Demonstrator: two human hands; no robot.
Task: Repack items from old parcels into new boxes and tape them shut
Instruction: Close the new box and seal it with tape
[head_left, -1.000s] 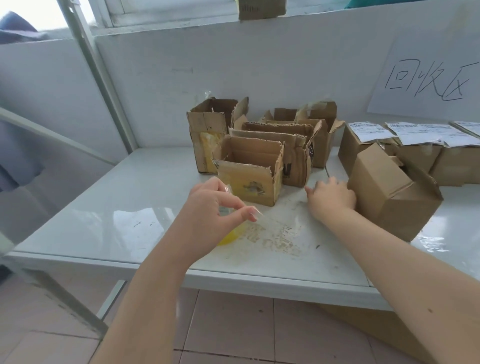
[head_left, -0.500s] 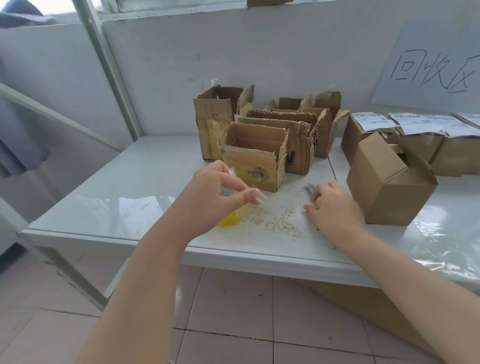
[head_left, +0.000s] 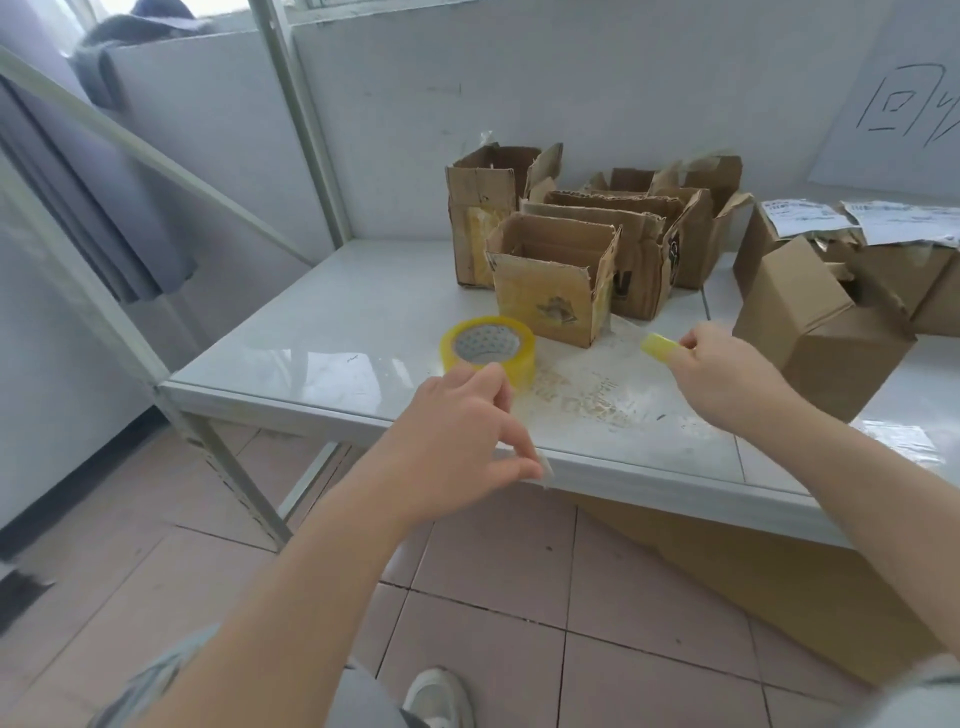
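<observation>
My left hand (head_left: 467, 441) pinches what seems a flimsy, sticky tape end (head_left: 544, 472) at lower centre, just below the light, stiff-cored tape roll (head_left: 488, 348) lying flat on the worktop (head_left: 322, 332), best gripped by its rim, while my right hand (head_left: 727, 374) pinches a yellow object (head_left: 657, 345)

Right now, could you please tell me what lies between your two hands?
In the head view, only white tabletop smeared with brownish residue lies between the left hand, pinching a pale scrap, and the right hand, pinching a small yellow piece.
</observation>
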